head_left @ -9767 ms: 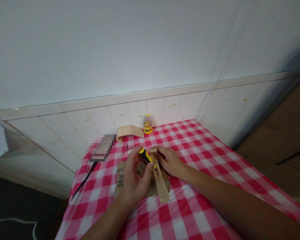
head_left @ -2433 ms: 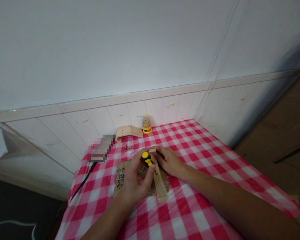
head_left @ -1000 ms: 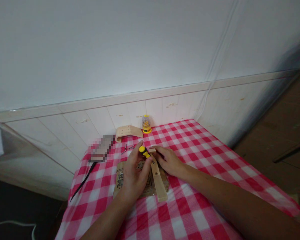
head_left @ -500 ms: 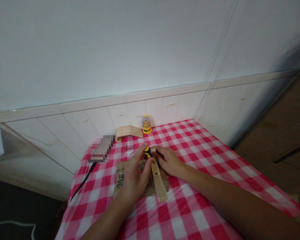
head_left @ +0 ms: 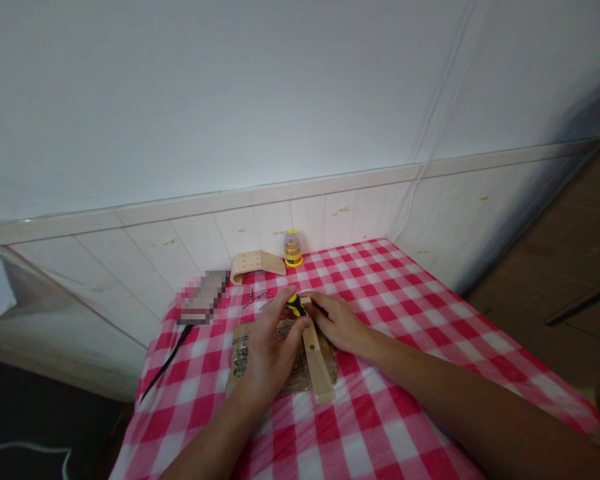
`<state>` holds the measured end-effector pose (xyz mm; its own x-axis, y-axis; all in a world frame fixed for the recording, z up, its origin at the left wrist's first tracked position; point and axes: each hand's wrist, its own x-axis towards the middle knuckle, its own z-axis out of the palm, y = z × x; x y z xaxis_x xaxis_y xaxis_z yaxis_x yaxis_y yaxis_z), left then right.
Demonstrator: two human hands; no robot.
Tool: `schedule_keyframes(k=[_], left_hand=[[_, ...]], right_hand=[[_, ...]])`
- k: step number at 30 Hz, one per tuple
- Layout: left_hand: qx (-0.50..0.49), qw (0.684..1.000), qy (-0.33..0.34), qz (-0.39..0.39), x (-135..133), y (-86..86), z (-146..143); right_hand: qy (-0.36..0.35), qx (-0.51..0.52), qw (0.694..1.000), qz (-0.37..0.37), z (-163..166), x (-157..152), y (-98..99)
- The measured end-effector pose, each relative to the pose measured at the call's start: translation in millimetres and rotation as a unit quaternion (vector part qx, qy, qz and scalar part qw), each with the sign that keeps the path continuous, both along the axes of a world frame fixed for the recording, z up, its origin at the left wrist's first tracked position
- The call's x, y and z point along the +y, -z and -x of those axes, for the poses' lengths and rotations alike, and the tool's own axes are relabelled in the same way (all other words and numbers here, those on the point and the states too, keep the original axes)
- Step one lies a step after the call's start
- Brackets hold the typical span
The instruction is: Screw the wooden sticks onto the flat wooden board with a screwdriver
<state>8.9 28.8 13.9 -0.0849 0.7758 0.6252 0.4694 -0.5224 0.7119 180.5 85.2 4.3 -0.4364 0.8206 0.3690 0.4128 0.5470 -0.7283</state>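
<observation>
Gripping screwdriver — board print unreadable.

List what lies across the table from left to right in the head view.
Black cable → blurred flat object → left hand, gripping the yellow-and-black screwdriver → right hand, at the wooden slat's far end.

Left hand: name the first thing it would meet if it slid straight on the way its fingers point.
Probably the yellow bit holder by the wall. The left hand, gripping the screwdriver, points away and slightly right; it might graze the right hand first, depth is unclear.
</observation>
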Motion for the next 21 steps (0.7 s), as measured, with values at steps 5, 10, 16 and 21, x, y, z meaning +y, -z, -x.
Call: schedule_keyframes(k=[5,10,16,21], left_hand=[[-0.004,1.0,0.014,0.011,-1.3,2.1,0.6],[0.004,0.999,0.025,0.023,-3.6,-2.0,0.7],[0.004,1.0,0.019,0.021,-3.8,-3.2,-0.4],[0.036,0.999,0.012,-0.017,-3.8,-2.9,0.0]], right_hand=[[0.003,-0.004,1.0,0.0,-0.7,-1.0,-1.4],[-0.001,-0.002,1.0,0.006,0.0,-3.0,-4.6],[0.003,-0.006,1.0,-0.002,0.2,-2.7,-3.8],[0.005,-0.011,1.0,0.002,-0.1,-1.5,-2.0]])
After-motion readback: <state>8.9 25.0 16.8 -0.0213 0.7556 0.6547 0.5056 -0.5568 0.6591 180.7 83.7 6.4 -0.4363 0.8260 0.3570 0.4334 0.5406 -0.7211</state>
